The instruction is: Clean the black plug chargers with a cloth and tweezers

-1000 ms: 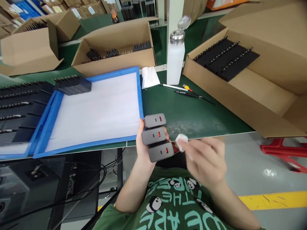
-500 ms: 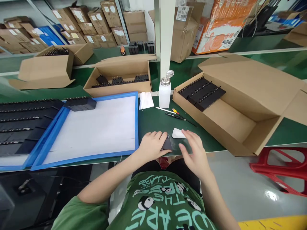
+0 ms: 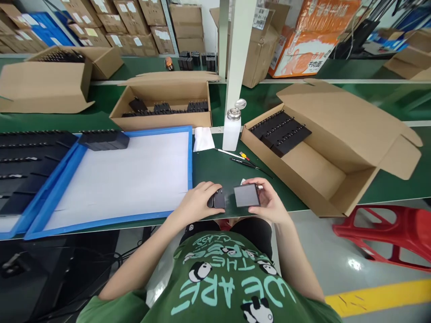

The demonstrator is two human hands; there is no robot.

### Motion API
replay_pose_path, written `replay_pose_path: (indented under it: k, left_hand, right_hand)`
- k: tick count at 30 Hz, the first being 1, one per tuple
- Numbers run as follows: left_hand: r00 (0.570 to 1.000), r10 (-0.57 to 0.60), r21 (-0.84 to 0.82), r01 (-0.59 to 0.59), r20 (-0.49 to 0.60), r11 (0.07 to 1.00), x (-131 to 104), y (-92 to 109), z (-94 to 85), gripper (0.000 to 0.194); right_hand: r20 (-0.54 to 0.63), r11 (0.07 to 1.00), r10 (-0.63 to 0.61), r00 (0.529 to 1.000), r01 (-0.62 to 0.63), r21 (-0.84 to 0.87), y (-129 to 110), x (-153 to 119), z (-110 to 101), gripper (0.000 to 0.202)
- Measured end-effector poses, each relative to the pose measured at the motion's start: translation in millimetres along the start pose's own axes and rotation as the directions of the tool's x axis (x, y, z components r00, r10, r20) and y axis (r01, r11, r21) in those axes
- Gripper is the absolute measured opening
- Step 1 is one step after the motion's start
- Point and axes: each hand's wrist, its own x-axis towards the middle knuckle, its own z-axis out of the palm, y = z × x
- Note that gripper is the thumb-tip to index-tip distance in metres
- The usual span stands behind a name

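My left hand [image 3: 198,202] is closed around a black power adapter [image 3: 219,200] near the table's front edge; its fingers partly cover it, and I cannot tell whether a second one is beneath them. My right hand [image 3: 268,202] grips another black power adapter [image 3: 245,196] between thumb and fingers, its broad flat face up and metal prongs pointing right. A small gap separates the two adapters. Behind the right hand, a bit of white cloth [image 3: 243,181] peeks out, mostly hidden.
A blue-rimmed white tray [image 3: 191,170] is at left with several black adapters [image 3: 106,140]. An open carton [image 3: 286,177] with rows of adapters lies right. A white pump bottle [image 3: 232,132], tweezers [image 3: 243,162] and a folded cloth [image 3: 203,139] lie ahead. A red stool [image 3: 380,224] stands right.
My right hand was open and holding nothing; now it has an adapter. My left hand has shifted left with its adapter. The view has moved slightly.
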Motion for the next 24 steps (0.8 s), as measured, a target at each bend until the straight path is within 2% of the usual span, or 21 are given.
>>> replay_pose_path:
  k: [2,5,8,11,16,20,24]
  left_hand:
    - [0.999,-0.012,-0.036,0.011,-0.035,0.999,-3,-4,-0.2,0.055]
    - [0.996,-0.036,-0.090,0.029,-0.079,0.996,-7,-8,-5.7,0.058]
    - [0.997,-0.023,-0.134,0.014,-0.068,0.991,-7,-9,-13.2,0.061]
    - [1.000,-0.002,-0.142,0.000,-0.015,0.990,-4,-7,-15.7,0.058]
    - [1.000,-0.029,-0.102,0.029,0.008,0.994,-7,-8,-17.4,0.063]
    - [0.999,-0.015,-0.117,0.012,-0.028,0.993,-21,-18,-33.4,0.073]
    - [0.999,0.035,-0.139,-0.039,-0.032,0.990,-27,-22,-41.5,0.075]
  right_hand:
    - [-0.025,0.999,-0.013,1.000,0.014,0.035,-1,-6,-7,0.075]
    - [-0.018,0.999,0.000,1.000,0.001,0.046,-9,-12,-10,0.073]
    - [-0.014,0.999,0.041,0.999,-0.041,0.011,-19,-10,-3,0.063]
    - [-0.005,0.994,0.084,0.996,-0.084,-0.068,-26,-1,12,0.058]
    - [0.072,0.979,0.142,0.987,-0.130,-0.157,-19,8,38,0.066]
    - [0.082,0.972,0.183,0.980,-0.168,-0.162,-13,2,37,0.078]
    - [0.098,0.972,0.197,0.975,-0.181,-0.152,-10,-4,32,0.077]
